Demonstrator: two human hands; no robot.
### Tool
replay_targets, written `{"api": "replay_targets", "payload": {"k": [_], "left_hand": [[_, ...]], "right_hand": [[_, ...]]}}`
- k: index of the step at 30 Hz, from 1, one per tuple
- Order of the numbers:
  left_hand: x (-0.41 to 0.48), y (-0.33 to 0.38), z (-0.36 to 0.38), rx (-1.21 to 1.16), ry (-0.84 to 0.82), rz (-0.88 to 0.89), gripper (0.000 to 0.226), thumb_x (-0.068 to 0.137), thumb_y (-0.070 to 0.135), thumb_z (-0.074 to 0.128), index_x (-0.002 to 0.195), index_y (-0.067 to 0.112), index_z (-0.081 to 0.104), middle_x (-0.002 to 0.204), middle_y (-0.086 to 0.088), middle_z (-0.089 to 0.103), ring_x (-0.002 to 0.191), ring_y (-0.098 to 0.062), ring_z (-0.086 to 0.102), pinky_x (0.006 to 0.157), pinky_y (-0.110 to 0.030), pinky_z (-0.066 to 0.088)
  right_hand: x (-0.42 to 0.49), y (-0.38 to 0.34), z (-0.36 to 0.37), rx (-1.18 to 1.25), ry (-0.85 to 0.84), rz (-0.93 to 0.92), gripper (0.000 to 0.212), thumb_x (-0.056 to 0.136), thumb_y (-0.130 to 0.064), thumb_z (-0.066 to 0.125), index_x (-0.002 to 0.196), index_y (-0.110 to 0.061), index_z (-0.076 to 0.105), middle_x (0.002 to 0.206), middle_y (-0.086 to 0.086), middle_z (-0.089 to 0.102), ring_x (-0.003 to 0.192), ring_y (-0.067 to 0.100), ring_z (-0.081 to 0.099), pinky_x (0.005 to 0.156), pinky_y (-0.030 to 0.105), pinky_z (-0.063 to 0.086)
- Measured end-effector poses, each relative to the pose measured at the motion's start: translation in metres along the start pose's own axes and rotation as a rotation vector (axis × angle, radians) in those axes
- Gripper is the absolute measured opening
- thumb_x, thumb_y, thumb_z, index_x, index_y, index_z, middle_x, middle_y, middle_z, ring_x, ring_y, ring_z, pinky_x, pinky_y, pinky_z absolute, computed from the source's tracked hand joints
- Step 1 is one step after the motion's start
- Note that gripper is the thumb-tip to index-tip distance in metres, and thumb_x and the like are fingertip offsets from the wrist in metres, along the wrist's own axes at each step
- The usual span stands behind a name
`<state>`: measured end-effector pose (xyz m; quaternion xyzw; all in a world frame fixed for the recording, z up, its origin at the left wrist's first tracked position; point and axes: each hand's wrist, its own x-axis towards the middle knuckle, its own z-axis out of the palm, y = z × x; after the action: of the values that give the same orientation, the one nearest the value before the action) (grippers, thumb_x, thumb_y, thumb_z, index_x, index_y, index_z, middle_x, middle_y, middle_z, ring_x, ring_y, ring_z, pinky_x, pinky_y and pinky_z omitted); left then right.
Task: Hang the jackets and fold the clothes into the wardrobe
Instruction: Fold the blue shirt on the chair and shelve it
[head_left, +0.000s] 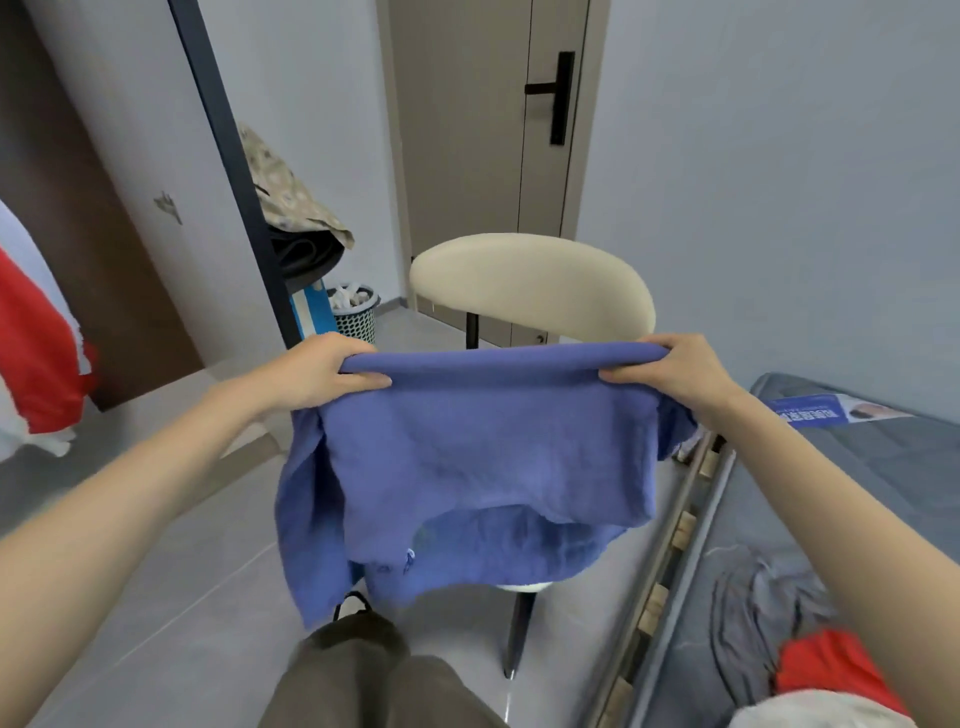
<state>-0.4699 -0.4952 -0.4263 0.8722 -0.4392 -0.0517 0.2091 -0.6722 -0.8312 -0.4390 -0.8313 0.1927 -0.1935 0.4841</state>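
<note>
A blue shirt (467, 467) hangs in front of me, folded over along its top edge, its lower part draping over the seat of a cream chair (535, 286). My left hand (317, 371) grips the fold's left end with fingers curled over it. At the right end my right hand (675, 371) pinches the fold the same way. Both arms are stretched forward at the same height. At the far left hangs a red and white garment (36, 353).
A bed (841, 483) with a grey mattress runs along the right, with grey, red and white clothes (810, 654) piled on it. A dark pole (234, 171) with draped patterned cloth (285, 187) stands left of centre, a mesh bin (356, 312) behind it. A closed door (493, 130) is straight ahead.
</note>
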Motion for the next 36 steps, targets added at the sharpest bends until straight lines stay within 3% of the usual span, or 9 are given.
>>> {"api": "replay_targets", "payload": {"k": [7,11,15,19,24,27,30,33,36], "left_hand": [[0.037,-0.004,0.010,0.320,-0.131,-0.055,0.025,0.094,0.031,0.058,0.085,0.008,0.058,0.084,-0.005,0.061,0.082,-0.025,0.054,0.073,-0.043,0.046],[0.071,-0.021,0.029,0.569,-0.048,-0.084,0.021,0.094,0.033,0.056,0.086,0.014,0.058,0.087,0.001,0.060,0.086,-0.022,0.055,0.063,-0.034,0.041],[0.115,-0.040,0.044,0.635,0.042,-0.130,0.015,0.093,0.021,0.055,0.081,0.014,0.061,0.084,-0.002,0.062,0.081,-0.024,0.054,0.058,-0.031,0.035],[0.159,-0.057,0.054,0.716,0.037,-0.211,0.026,0.077,-0.002,0.051,0.067,0.019,0.040,0.067,-0.002,0.044,0.068,-0.023,0.039,0.050,-0.029,0.022],[0.208,-0.084,0.067,0.742,0.013,-0.236,0.034,0.068,-0.008,0.048,0.060,0.020,0.030,0.060,0.000,0.031,0.067,-0.022,0.034,0.048,-0.030,0.018],[0.225,-0.097,0.076,0.772,0.045,-0.256,0.031,0.071,-0.006,0.050,0.059,0.021,0.042,0.059,0.001,0.033,0.074,-0.025,0.049,0.051,-0.030,0.025],[0.227,-0.104,0.088,0.767,0.121,-0.239,0.028,0.075,-0.002,0.052,0.079,0.023,0.065,0.063,0.001,0.041,0.077,-0.023,0.049,0.055,-0.031,0.027],[0.210,-0.110,0.109,0.703,0.124,-0.213,0.036,0.079,0.004,0.054,0.095,0.032,0.070,0.074,-0.002,0.054,0.085,-0.025,0.049,0.062,-0.031,0.024],[0.180,-0.108,0.133,0.696,0.071,-0.156,0.032,0.071,0.002,0.063,0.089,0.027,0.071,0.072,-0.003,0.060,0.081,-0.026,0.053,0.061,-0.030,0.027]], "right_hand": [[0.018,0.017,0.003,-0.385,0.019,0.049,0.018,0.071,-0.022,0.081,0.078,-0.009,0.070,0.074,0.008,0.067,0.078,0.024,0.063,0.068,0.042,0.051],[0.052,0.038,0.026,-0.614,-0.001,0.020,0.017,0.074,-0.023,0.072,0.067,-0.017,0.058,0.064,0.000,0.057,0.067,0.024,0.056,0.052,0.031,0.036],[0.096,0.063,0.052,-0.794,0.025,-0.029,0.014,0.079,-0.022,0.065,0.075,-0.018,0.053,0.079,0.003,0.059,0.081,0.028,0.056,0.056,0.032,0.038],[0.142,0.083,0.074,-0.884,0.078,-0.069,0.010,0.085,-0.018,0.059,0.082,-0.018,0.048,0.085,0.005,0.061,0.083,0.032,0.058,0.057,0.032,0.033],[0.193,0.098,0.097,-0.920,0.077,-0.091,0.008,0.089,-0.013,0.051,0.091,-0.016,0.044,0.095,0.009,0.063,0.082,0.035,0.059,0.056,0.033,0.029],[0.213,0.107,0.109,-0.917,0.073,-0.097,0.007,0.089,-0.011,0.049,0.095,-0.012,0.045,0.096,0.010,0.063,0.081,0.037,0.059,0.056,0.034,0.034],[0.219,0.121,0.115,-0.902,0.070,-0.092,0.005,0.090,-0.012,0.048,0.093,-0.013,0.044,0.094,0.009,0.062,0.079,0.036,0.058,0.056,0.034,0.036],[0.208,0.142,0.119,-0.913,0.020,-0.073,0.006,0.089,-0.012,0.050,0.091,-0.015,0.044,0.095,0.007,0.061,0.079,0.034,0.057,0.056,0.034,0.034],[0.187,0.164,0.123,-0.925,-0.022,-0.057,0.006,0.090,-0.013,0.050,0.092,-0.016,0.045,0.097,0.004,0.060,0.081,0.031,0.058,0.058,0.033,0.035]]}}
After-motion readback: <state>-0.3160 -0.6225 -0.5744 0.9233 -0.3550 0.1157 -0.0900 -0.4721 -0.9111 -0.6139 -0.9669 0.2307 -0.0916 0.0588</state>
